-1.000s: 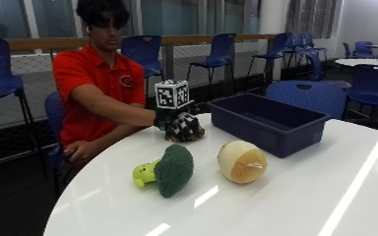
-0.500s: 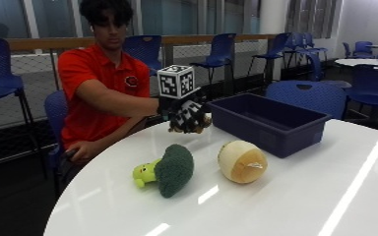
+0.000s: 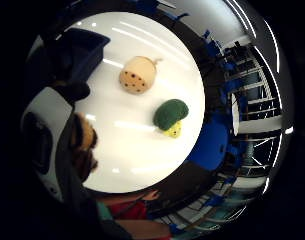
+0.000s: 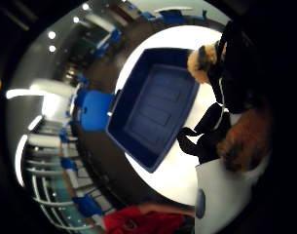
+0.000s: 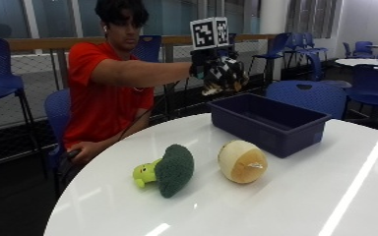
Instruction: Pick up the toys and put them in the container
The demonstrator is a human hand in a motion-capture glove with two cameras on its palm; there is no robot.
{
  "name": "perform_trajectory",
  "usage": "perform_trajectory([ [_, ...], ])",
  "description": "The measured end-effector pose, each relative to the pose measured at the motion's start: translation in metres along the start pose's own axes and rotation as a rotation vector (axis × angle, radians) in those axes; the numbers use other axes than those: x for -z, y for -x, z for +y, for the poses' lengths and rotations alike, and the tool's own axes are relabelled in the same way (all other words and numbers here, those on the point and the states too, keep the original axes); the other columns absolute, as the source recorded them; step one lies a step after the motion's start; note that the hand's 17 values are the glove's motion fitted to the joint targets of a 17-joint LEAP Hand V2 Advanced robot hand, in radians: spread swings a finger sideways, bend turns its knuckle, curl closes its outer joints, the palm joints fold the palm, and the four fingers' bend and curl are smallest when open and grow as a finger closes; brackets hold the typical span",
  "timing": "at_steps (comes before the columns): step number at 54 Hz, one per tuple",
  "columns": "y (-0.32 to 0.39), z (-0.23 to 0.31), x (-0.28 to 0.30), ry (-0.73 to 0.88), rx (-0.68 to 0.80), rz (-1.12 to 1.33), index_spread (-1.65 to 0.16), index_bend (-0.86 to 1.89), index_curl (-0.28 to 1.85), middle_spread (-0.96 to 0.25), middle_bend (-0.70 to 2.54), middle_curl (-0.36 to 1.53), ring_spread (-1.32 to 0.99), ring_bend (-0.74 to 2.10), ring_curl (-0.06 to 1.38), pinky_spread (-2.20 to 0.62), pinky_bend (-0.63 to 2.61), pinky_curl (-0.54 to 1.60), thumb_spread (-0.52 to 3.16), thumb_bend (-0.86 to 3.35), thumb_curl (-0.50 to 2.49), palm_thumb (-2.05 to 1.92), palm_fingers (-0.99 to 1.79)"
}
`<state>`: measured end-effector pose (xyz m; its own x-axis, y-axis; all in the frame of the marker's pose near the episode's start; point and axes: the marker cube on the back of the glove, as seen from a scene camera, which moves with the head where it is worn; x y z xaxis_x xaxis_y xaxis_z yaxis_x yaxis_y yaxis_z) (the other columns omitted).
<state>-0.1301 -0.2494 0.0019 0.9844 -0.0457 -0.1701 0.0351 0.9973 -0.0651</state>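
On the white table (image 5: pixel 320 196) the green broccoli toy (image 5: pixel 166 169) and the round tan toy (image 5: pixel 241 161) wait side by side. The gloved right hand (image 5: pixel 218 73) grips a brown spotted plush toy (image 5: pixel 225 76), raised near the blue container (image 5: pixel 267 123). This looks like the carry step; next, move over the bin and let go.

Right hand (image 5: pixel 216 73) raised, arm outstretched, fingers (image 5: pixel 232 78) curled in a grip

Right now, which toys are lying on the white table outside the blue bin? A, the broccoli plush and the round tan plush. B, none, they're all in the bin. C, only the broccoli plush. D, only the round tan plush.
A: the broccoli plush and the round tan plush both lie on the table, beside the blue bin, which looks empty.
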Motion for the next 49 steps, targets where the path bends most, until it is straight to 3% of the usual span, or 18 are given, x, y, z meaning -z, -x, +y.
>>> perform_trajectory([
  [18,0.106,-0.058,-0.036,0.004,0.111,-0.102,-0.36,0.30,1.06,-0.53,0.29,0.52,-0.55,0.75,0.47,-0.45,0.99,0.44,0.82,0.05,0.91,0.66,0.92],
  [31,0.136,-0.073,-0.050,0.025,0.144,-0.125,-0.37,0.27,1.13,-0.53,0.24,0.56,-0.55,0.73,0.48,-0.45,0.97,0.43,0.83,0.02,0.95,0.66,0.90],
  [38,0.135,-0.068,-0.064,0.167,0.169,-0.095,-0.38,0.27,1.15,-0.52,0.21,0.58,-0.53,0.66,0.48,-0.46,0.93,0.42,0.86,0.00,0.96,0.63,0.83],
  [42,0.132,-0.061,-0.067,0.252,0.227,-0.162,-0.40,0.16,1.10,-0.40,0.10,0.55,-0.39,0.56,0.49,-0.32,0.96,0.47,1.00,-0.06,0.89,0.48,0.22],
  [49,0.116,-0.049,-0.061,0.254,0.242,-0.189,-0.46,0.15,0.95,-0.21,0.12,0.46,-0.16,0.24,0.37,-0.10,1.03,0.43,1.10,-0.12,0.68,0.08,-0.16],
])
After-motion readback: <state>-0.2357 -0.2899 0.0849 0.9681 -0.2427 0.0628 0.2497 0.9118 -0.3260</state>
